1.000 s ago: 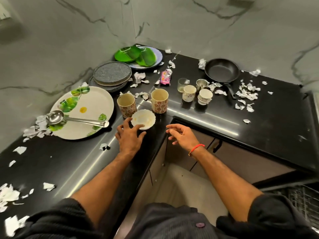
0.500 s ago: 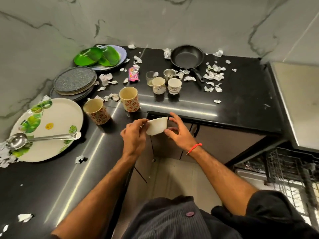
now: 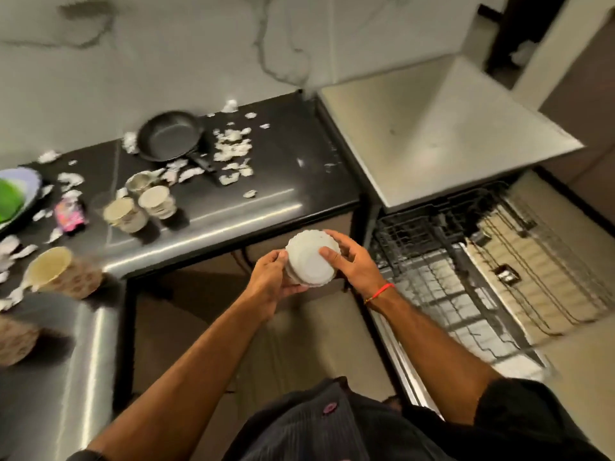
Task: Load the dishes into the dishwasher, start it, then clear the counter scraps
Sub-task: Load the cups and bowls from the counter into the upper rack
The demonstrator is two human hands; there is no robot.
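A small white scalloped bowl (image 3: 307, 261) is turned upside down in the air in front of the black counter's corner, its base facing me. My left hand (image 3: 274, 281) grips its left side and my right hand (image 3: 352, 261) holds its right side with the thumb on the base. To the right, the dishwasher (image 3: 466, 261) stands open with its dark wire rack (image 3: 429, 277) pulled out. On the counter lie a black frying pan (image 3: 171, 136), small cups (image 3: 154, 201), a patterned mug (image 3: 60, 272) and white paper scraps (image 3: 233, 148).
A pale grey worktop (image 3: 432, 128) sits above the dishwasher. A pink packet (image 3: 70, 214) lies near the cups, and green plates (image 3: 11, 197) sit at the left edge. Another patterned mug (image 3: 16, 341) is at the far left. The floor below my hands is bare.
The bowl left the counter, picked up by my left hand and joined by my right. Both hands carried it rightward and flipped it over. My view swung right toward the open dishwasher.
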